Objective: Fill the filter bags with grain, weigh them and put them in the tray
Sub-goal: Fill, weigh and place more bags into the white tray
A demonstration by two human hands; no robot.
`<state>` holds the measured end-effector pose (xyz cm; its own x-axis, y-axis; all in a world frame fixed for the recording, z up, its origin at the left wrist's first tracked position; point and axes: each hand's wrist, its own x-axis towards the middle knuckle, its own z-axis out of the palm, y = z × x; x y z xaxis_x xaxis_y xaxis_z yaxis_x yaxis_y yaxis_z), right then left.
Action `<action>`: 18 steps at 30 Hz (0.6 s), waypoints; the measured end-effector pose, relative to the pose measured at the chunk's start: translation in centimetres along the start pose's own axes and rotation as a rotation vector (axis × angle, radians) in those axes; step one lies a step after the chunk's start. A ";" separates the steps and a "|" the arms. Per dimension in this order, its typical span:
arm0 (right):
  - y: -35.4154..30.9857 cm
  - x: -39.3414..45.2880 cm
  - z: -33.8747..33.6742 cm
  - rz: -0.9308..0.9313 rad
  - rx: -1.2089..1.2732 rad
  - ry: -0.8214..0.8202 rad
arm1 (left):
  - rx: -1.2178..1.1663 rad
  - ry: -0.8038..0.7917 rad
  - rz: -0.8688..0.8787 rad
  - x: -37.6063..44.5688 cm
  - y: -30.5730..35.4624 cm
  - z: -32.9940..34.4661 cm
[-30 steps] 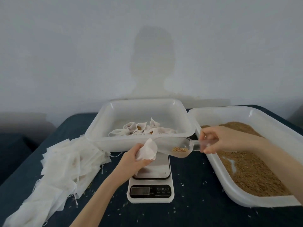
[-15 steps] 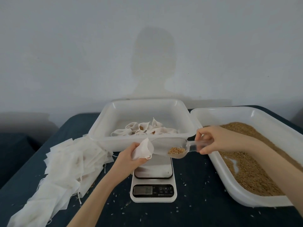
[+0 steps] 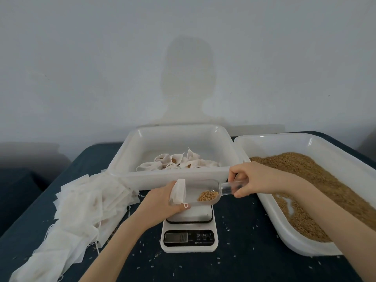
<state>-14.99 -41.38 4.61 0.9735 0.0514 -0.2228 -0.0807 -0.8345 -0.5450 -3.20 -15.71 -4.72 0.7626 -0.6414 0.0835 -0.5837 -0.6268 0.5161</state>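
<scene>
From my head camera, I am gripping a small white filter bag (image 3: 178, 192) in my left hand (image 3: 160, 202), fingers curled round it, holding it just above the far end of the scale (image 3: 189, 237). My right hand (image 3: 250, 180) is pinching the handle of a clear scoop (image 3: 205, 193), thumb below and fingers wrapped over the top. The scoop is lying nearly level, its open mouth touching the bag, with a little heap of grain (image 3: 208, 196) sitting inside it. The scale is standing on the dark desk (image 3: 244, 261), near the middle. Beyond it, the white tray (image 3: 175, 178) is holding several filled bags (image 3: 179, 161). To the right, a bigger tub (image 3: 284, 235) is holding loose grain. On the left, a pile of empty bags (image 3: 81, 210) is spreading across the desk.
</scene>
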 end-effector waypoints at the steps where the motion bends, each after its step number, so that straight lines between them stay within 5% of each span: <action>1: 0.0 0.0 0.0 0.002 -0.006 0.004 | 0.052 0.020 0.014 0.0 0.2 0.0; 18: -3.3 -1.3 -2.7 0.000 -0.280 0.041 | 0.250 0.076 0.122 0.9 2.3 0.1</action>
<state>-15.37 -40.15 8.91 0.9818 0.0335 -0.1868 -0.0244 -0.9538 -0.2993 -3.81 -17.77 -3.53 0.6954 -0.6900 0.2006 -0.7161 -0.6425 0.2727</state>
